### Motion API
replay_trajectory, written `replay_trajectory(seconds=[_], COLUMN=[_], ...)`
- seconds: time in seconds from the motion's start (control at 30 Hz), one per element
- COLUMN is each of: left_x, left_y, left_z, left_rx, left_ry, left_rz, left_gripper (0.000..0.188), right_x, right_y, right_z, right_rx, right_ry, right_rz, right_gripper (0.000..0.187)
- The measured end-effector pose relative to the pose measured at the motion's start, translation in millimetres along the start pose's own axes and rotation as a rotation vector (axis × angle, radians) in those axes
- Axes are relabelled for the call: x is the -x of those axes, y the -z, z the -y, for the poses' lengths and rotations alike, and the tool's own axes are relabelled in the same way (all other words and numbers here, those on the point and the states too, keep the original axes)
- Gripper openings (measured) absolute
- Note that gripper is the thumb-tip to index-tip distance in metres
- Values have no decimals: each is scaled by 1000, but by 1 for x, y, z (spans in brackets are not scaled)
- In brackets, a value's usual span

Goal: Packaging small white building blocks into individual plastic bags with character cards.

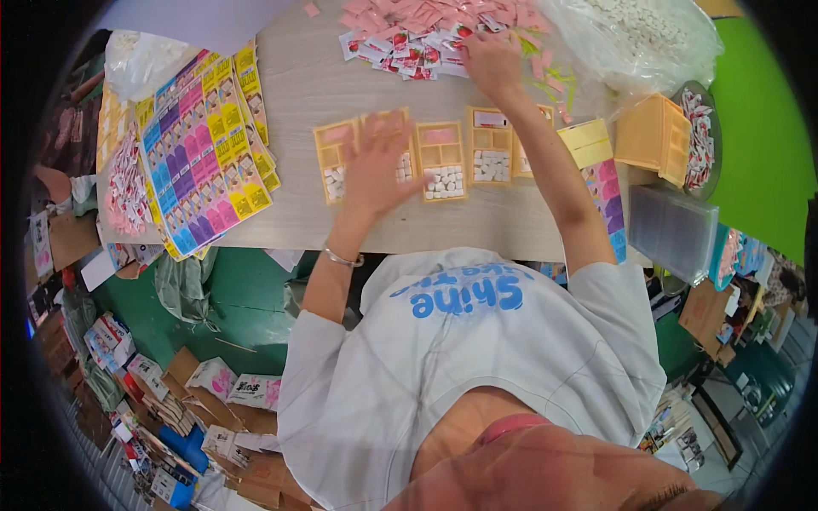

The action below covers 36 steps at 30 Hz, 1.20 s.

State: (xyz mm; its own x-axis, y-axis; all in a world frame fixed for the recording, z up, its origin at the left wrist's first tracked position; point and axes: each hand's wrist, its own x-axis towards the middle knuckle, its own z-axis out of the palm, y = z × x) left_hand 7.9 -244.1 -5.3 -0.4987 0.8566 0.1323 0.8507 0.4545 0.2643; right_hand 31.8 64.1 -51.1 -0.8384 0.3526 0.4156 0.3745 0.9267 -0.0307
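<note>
Several yellow compartment trays stand in a row across the table. The tray (430,160) right of my left hand holds white marshmallow-like pieces (445,180) in its near compartment and a pink packet (440,135) in its far one. My left hand (377,175) hovers over the row with fingers spread, slightly blurred, covering part of a second tray. At the far side my right hand (494,64) reaches into a pile of white sachets with red strawberry pictures (413,55). Its fingers bend down among them; what they grip is hidden. My right forearm covers part of the rightmost tray (545,115).
Pink packets (426,13) heap behind the sachets. A clear bag of white pieces (643,38) lies far right, near stacked yellow trays (652,136) and a bowl of sachets (699,140). Colourful printed sheets (200,157) cover the left side, beside another sachet pile (129,192).
</note>
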Motion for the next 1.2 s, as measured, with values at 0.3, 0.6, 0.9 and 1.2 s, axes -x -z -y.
replay_trajectory(seconds=[0.3, 0.6, 0.9, 1.2], left_x=[17, 22, 4, 3], left_y=[-25, -32, -38, -5], left_z=[-14, -14, -31, -25], left_rx=[109, 83, 43, 363], left_ry=[5, -32, -116, 3], left_rz=[64, 12, -4, -97], left_gripper=[118, 104, 69, 59], right_x=[94, 95, 29, 51], right_y=[93, 94, 34, 76], right_z=[70, 86, 21, 32], right_rx=[-251, -336, -187, -408], right_ry=[284, 39, -5, -145], right_rz=[63, 403, 242, 439], right_gripper=[10, 21, 18, 23])
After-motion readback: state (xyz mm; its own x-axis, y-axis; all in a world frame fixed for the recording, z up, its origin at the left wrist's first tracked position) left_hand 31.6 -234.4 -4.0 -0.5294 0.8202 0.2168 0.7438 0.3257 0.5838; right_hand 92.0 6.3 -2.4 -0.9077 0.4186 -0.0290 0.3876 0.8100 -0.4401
